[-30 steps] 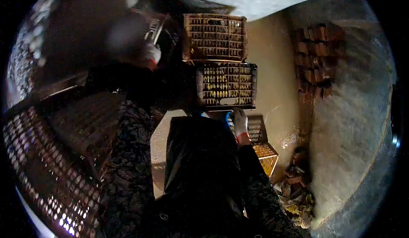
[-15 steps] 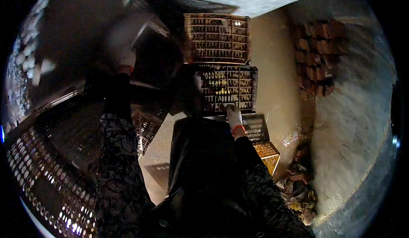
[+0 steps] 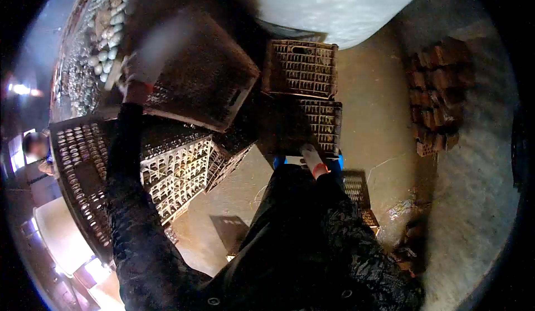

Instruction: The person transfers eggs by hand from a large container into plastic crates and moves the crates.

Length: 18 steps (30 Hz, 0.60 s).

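Note:
My left hand (image 3: 135, 82), pale and gloved-looking with a red band at the wrist, is at the left edge of a tilted brown plastic crate (image 3: 206, 71). Its fingers appear closed on the rim, though a blurry smear partly covers them. Close beside them lies a heap of pale greenish eggs (image 3: 108, 55). Between two blue shoe tips, my right hand (image 3: 312, 156) is closed on the near side of a slatted crate (image 3: 323, 124), low by my feet. Shadow hides much of that crate's left half.
Another slatted crate (image 3: 301, 69) stands beyond. Crates with pale slats (image 3: 175, 174) are at left, near a white round container (image 3: 62, 236). A large white tub (image 3: 334, 10) is at the top, stacked bricks (image 3: 440, 94) at right. A person (image 3: 38, 147) shows at far left.
The view has turned, bringing more of the left side into sight. My left hand has shifted left, toward the eggs, and the brown crate shows more plainly. My right hand stays at the slatted crate.

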Each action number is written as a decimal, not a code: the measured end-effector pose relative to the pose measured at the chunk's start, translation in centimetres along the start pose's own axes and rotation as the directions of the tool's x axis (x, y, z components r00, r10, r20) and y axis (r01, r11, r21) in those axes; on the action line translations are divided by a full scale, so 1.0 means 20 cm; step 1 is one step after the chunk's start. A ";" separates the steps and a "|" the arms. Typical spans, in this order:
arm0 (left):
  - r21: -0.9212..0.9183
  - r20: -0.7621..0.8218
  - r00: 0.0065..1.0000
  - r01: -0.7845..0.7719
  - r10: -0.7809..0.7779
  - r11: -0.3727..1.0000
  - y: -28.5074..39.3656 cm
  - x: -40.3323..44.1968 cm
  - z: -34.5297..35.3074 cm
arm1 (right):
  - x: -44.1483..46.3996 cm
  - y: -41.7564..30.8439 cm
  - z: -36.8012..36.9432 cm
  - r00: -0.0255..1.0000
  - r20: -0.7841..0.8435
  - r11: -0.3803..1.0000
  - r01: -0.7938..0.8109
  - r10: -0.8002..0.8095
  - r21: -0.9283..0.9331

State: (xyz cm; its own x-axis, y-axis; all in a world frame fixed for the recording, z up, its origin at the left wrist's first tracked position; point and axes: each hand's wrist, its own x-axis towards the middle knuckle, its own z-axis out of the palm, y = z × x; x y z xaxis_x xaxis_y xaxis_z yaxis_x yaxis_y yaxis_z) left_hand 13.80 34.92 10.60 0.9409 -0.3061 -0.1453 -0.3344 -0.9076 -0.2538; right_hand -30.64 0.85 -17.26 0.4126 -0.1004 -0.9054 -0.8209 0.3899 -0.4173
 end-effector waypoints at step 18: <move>-0.519 0.255 0.960 0.239 -0.118 0.821 0.54 -0.21 -0.50 | -0.23 -0.87 -0.75 0.864 0.082 0.690 0.335 -0.496 0.641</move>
State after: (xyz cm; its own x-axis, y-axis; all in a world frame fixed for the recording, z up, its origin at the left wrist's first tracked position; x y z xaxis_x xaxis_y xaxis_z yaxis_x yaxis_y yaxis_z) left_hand 6.83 23.45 17.96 0.9285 -0.1131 -0.3536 -0.0215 -0.9673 0.2528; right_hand -24.21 -19.10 -7.00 0.7964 -0.2049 -0.5690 -0.1751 0.8224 -0.5413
